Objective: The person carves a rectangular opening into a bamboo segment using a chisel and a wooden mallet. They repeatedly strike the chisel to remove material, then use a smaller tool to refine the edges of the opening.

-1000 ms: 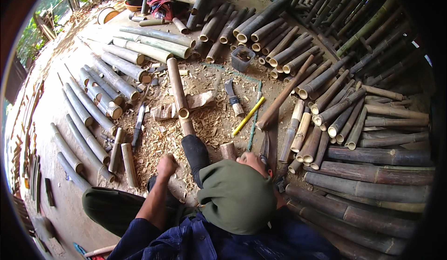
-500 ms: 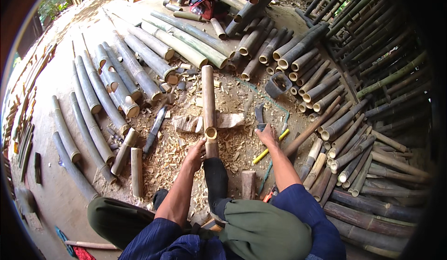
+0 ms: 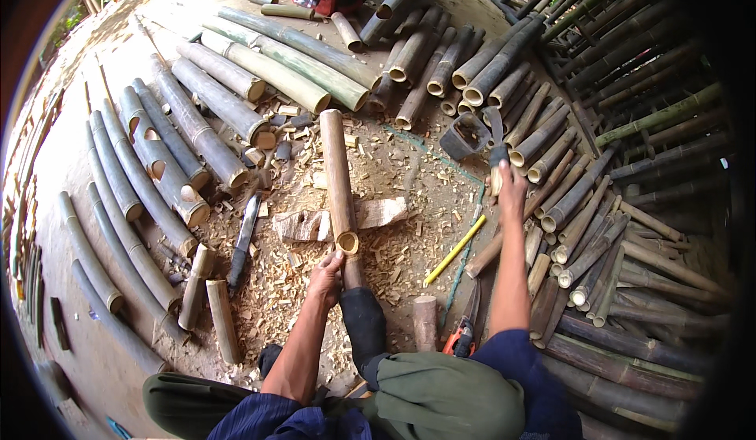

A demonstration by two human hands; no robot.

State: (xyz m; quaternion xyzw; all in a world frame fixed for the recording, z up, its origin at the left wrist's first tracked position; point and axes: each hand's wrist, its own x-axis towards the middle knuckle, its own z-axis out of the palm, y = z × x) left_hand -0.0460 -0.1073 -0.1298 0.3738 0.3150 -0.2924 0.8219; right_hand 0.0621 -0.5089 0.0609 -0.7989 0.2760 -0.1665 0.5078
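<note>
A length of bamboo, with an opening in the near end of its upper side, lies across a rough wooden block. My left hand is closed around its near part, beside the opening. My foot in a black sock presses against that same end. Out to the right, my right hand is raised and grips a short hooked knife by the handle, its blade pointing away from me near a small dark tub. Wood chips cover the ground around the block.
A long knife lies left of the block among bamboo poles. A yellow stick, a short wooden post and an orange-handled tool are at the right. Stacked cut bamboo fills the right side.
My right hand has lifted the hooked knife from low beside the block, up and to the right. My left hand stays on the bamboo. The whole view has shifted slightly.
</note>
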